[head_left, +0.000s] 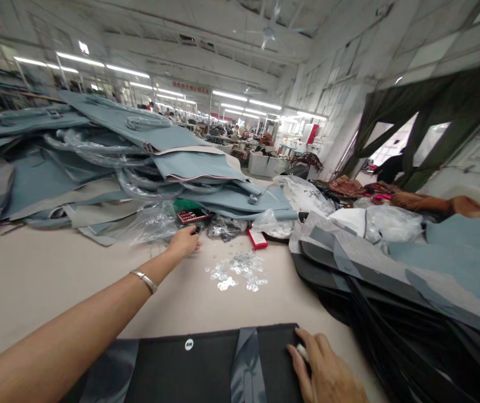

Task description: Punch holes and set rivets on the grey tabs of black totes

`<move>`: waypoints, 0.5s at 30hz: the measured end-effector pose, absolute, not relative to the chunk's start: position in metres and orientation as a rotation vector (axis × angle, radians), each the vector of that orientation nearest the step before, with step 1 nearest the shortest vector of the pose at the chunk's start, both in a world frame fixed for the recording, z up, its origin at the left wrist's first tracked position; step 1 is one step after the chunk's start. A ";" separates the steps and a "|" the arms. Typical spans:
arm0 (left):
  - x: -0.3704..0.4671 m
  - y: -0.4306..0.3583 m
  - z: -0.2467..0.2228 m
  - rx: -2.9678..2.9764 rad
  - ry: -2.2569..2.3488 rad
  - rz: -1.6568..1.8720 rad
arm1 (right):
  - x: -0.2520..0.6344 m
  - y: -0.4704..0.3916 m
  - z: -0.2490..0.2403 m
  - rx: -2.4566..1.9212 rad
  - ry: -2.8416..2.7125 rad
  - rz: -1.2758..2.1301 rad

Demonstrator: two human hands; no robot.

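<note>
My left hand (183, 242) reaches out across the table, fingers curled at a small dark item beside the clear plastic wrap; what they grip is partly hidden. A red calculator (192, 216) lies just beyond it. Near me is a black bag panel (181, 369) with grey straps (246, 364) and a round white disc (189, 344) near its top edge. At the panel's right edge rests my right hand (328, 366), fingers bent, with a small white piece (302, 352) between thumb and fingers. Loose shiny washers (244, 268) are scattered between the hands.
Blue-grey bag pieces (131, 134) are heaped at the back left. A red box (257, 239) lies near crumpled plastic (223, 228). Black pieces with long straps (349, 274) are stacked on the right. The beige table (173, 302) lies under everything.
</note>
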State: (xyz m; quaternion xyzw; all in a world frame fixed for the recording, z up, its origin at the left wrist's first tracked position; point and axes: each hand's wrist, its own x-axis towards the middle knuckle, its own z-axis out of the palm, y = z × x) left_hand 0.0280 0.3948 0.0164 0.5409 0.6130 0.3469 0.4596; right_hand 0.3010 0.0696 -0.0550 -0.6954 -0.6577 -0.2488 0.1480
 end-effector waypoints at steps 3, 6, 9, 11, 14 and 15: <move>0.044 0.405 0.013 1.600 1.616 0.828 | 0.299 0.070 -0.051 -1.950 -1.911 -0.709; 0.050 0.396 0.012 1.853 1.666 0.768 | 0.295 0.069 -0.045 -2.009 -1.904 -0.643; 0.050 0.372 0.026 2.069 1.676 0.695 | 0.291 0.069 -0.040 -2.109 -1.875 -0.531; 0.050 0.345 0.045 2.214 1.605 0.653 | 0.287 0.069 -0.036 -2.176 -1.850 -0.458; 0.053 0.280 0.070 2.427 1.272 0.611 | 0.280 0.068 -0.026 -2.291 -1.781 -0.342; 0.054 0.253 0.073 2.496 1.115 0.610 | 0.277 0.068 -0.021 -2.320 -1.761 -0.301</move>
